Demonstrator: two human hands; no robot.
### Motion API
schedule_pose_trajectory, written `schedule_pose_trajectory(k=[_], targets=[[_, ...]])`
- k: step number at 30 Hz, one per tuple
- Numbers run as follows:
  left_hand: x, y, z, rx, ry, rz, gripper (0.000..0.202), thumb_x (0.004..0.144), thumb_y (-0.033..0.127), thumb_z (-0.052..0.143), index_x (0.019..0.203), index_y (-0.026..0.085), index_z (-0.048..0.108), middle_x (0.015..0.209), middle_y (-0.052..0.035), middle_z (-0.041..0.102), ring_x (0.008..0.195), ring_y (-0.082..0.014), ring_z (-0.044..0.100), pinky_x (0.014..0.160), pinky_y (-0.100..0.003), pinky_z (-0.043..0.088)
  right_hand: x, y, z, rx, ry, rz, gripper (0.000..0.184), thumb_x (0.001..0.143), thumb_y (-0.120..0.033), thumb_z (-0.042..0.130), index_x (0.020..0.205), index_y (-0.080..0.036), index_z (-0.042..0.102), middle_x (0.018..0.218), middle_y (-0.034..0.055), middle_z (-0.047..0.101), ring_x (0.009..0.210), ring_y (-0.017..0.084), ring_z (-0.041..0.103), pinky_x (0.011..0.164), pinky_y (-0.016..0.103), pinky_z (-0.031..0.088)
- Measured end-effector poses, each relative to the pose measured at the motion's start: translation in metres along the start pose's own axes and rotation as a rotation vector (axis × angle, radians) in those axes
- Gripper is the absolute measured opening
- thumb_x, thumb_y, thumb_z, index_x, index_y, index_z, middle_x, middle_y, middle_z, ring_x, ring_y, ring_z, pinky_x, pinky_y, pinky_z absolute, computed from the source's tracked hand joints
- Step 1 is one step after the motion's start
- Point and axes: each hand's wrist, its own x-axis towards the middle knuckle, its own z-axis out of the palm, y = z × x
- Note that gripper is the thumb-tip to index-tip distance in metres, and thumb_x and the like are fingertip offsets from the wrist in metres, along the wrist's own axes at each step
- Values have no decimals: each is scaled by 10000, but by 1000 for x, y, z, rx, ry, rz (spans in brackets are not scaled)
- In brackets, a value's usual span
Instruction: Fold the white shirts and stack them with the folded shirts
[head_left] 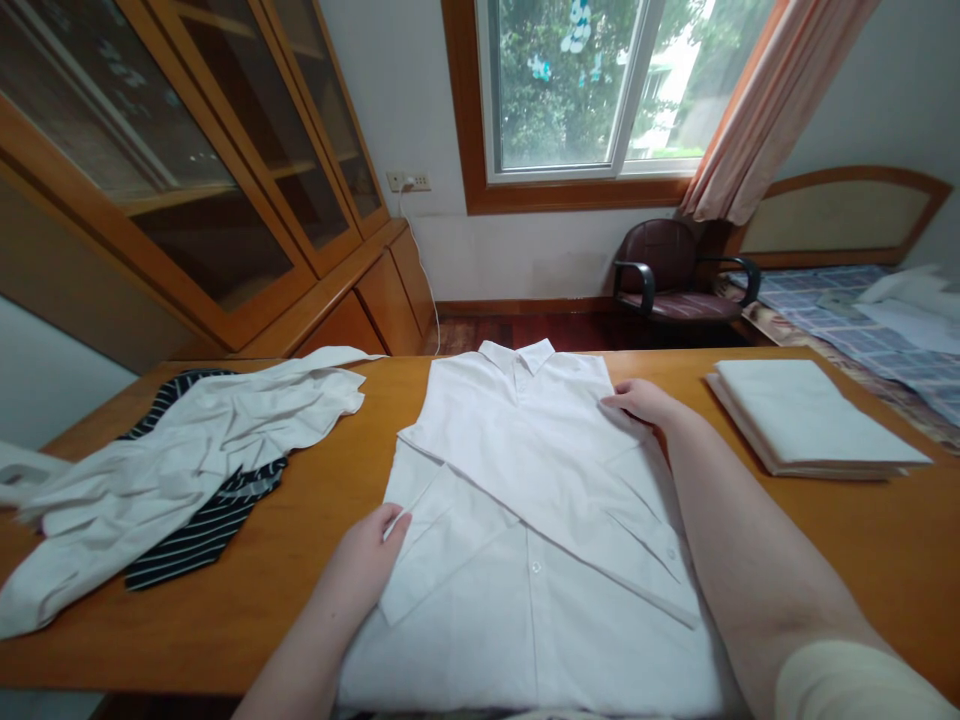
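A white button-up shirt (525, 450) lies front up on the table, its collar pointing away from me. Both sleeves are crossed over its front, and a few buttons show lower down. My left hand (375, 545) pinches the shirt's left side edge, thumb on top and the other fingers partly hidden. Farther up on the opposite side, my right hand (641, 402) grips the shirt's edge near the shoulder between thumb and fingers.
On the wooden table (330, 560), a crumpled white garment (217, 430) overlaps a dark striped cloth (202, 535) at left. Folded white cloths (810, 415) are stacked at right. Beyond stand a glass-door cabinet (300, 220), an armchair (667, 270) and a bed (862, 300).
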Motion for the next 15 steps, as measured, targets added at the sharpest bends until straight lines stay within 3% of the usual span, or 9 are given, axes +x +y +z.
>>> schedule_pose_trajectory(k=[5,10,13,15], targets=[[-3,2,-3,-112,-21,-15,287,810,456,394,750,216,539,707,-10,642,715,-205,611,652,-280,435,2,3,1,73,56,20,182,713,-324,620,778,-156,650,692,11,638,609,140,553,538,221,385],[0,-10,-1,-79,-25,-93,240,760,404,487,839,196,578,829,-50,680,829,-226,631,726,-289,448,5,1,7,45,155,63,282,656,-338,712,858,-154,644,770,41,669,652,156,579,570,230,400],[0,-12,-2,59,-18,-109,269,786,421,466,876,192,574,880,-84,677,861,-243,623,724,-301,439,6,-2,10,29,207,116,341,781,-469,573,848,-147,661,751,72,673,668,182,595,587,256,410],[-2,-9,-3,119,-28,-112,280,813,439,431,882,201,562,881,-84,674,853,-245,622,698,-300,432,6,-5,12,9,261,137,391,856,-466,455,897,-140,666,784,94,681,724,202,613,629,273,427]])
